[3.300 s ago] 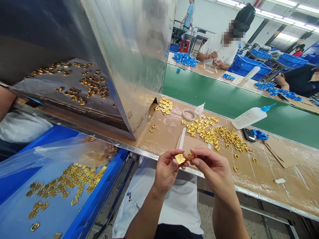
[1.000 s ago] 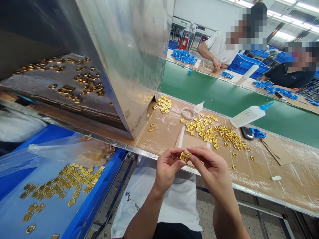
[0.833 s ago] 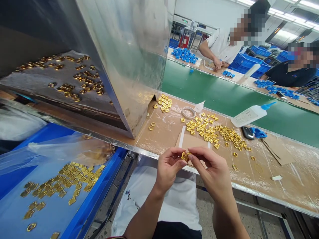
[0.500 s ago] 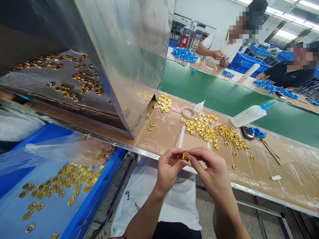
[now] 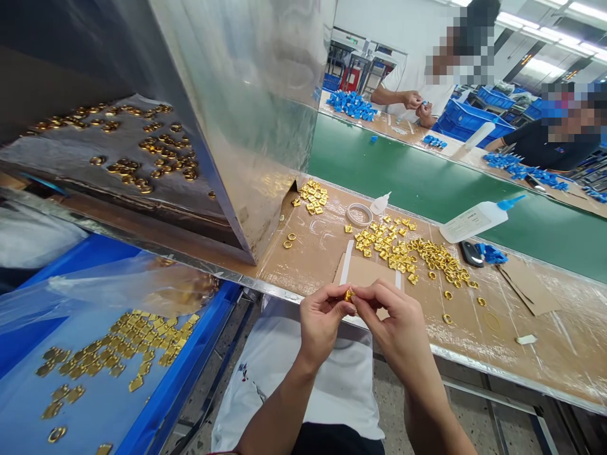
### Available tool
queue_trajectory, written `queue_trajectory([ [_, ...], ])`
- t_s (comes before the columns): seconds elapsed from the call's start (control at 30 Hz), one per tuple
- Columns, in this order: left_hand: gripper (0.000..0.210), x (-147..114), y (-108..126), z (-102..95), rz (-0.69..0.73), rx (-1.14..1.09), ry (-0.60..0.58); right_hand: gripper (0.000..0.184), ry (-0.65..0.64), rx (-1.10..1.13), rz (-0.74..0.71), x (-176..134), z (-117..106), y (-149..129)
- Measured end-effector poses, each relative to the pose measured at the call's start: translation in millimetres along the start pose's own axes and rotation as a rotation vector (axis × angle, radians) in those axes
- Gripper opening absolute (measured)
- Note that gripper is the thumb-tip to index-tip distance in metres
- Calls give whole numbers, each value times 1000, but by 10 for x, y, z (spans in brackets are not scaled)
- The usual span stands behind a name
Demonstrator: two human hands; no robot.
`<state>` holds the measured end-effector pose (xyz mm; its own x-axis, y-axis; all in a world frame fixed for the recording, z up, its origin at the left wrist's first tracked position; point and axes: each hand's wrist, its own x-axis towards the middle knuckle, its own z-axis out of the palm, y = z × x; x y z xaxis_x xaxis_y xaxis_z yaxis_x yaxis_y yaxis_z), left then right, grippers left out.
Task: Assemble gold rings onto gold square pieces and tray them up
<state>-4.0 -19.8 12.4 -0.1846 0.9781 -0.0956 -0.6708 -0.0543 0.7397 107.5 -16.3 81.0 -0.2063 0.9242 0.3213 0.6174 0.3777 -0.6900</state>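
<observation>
Between the fingertips of both hands is a small gold-coloured metal piece point(image 5: 349, 295), mostly covered by the fingers. My left hand point(image 5: 322, 319) pinches it from the left, and my right hand point(image 5: 391, 316) grips it from the right. Both are held at the table's front edge, over a piece of cardboard point(image 5: 367, 272) with white strips. Beyond them lie a heap of square gold pieces point(image 5: 379, 240) and a pile of gold rings point(image 5: 439, 259). A smaller gold cluster point(image 5: 313, 196) sits near the metal box.
A metal box point(image 5: 265, 126) with gold pieces inside stands left. Below it is a blue crate point(image 5: 175, 379) of gold pieces. A tape roll point(image 5: 359, 215), a bottle point(image 5: 478, 221) and a black object point(image 5: 471, 253) lie on the table. Two people sit beyond the green belt point(image 5: 379, 164).
Both hands still hold the gold piece. My right hand has shifted slightly left, and the piece has turned a little between the fingers. A small blue piece has moved along the green belt.
</observation>
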Motion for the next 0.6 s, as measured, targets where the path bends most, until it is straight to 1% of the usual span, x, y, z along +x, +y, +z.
queue_trajectory([
  [0.23, 44, 21, -34, -24, 1, -6, -34, 21, -2, 12, 31, 3, 2, -12],
  [0.37, 43, 12, -36, -38, -1, 17, -56, 18, -28, 48, 38, 12, -28, -49],
  [0.47, 42, 0, -40, -38, 29, 39, -36, 14, -42, 90, 64, -17, -54, -60],
  [0.53, 42, -5, -46, -37, 24, 43, -28, 17, -44, 156, 104, -56, -78, -48],
  [0.6, 43, -4, -46, -36, -16, 12, -44, 27, -23, 224, 143, -98, -110, -13],
])
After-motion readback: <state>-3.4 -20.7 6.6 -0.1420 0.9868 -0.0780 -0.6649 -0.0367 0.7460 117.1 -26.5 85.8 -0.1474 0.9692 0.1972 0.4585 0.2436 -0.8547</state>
